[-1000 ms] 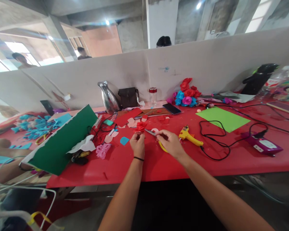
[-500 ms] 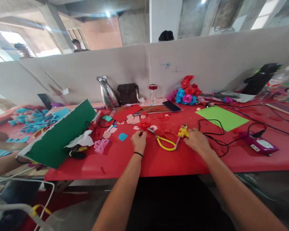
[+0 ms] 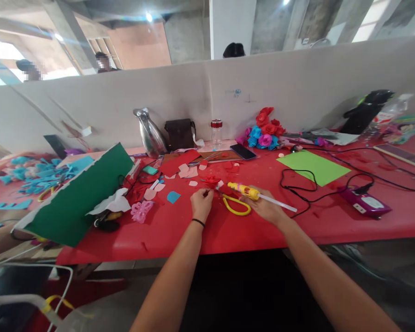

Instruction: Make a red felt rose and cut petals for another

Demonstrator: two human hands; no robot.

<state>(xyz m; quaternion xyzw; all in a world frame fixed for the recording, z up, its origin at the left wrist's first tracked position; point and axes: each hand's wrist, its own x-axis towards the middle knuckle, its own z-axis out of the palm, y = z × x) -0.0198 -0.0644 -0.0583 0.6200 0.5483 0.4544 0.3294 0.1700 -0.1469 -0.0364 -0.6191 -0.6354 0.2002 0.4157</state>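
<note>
My left hand (image 3: 202,203) is pinched at the stem end of a red paper flower (image 3: 211,180), whose petals show just above the fingertips. In my right hand (image 3: 264,207) is a yellow glue gun (image 3: 244,190), its nozzle pointing left toward the flower and a clear glue stick (image 3: 278,202) sticking out of its rear. Yellow-handled scissors (image 3: 237,213) lie on the red table between my hands, partly hidden by the gun. Pink paper pieces (image 3: 188,171) and a blue piece (image 3: 173,197) lie to the left of the flower.
A green board (image 3: 79,198) leans at left, beside a person's arm (image 3: 0,240). Behind are a silver flask (image 3: 150,133), a brown bag (image 3: 180,133), a jar (image 3: 216,133), a phone (image 3: 242,151) and paper flowers (image 3: 266,131). Black cord runs to a purple power strip (image 3: 368,203).
My right hand has lifted the glue gun and turned it sideways, with its nozzle now closer to the flower. My left hand stays pinched by the flower. The view has shifted slightly.
</note>
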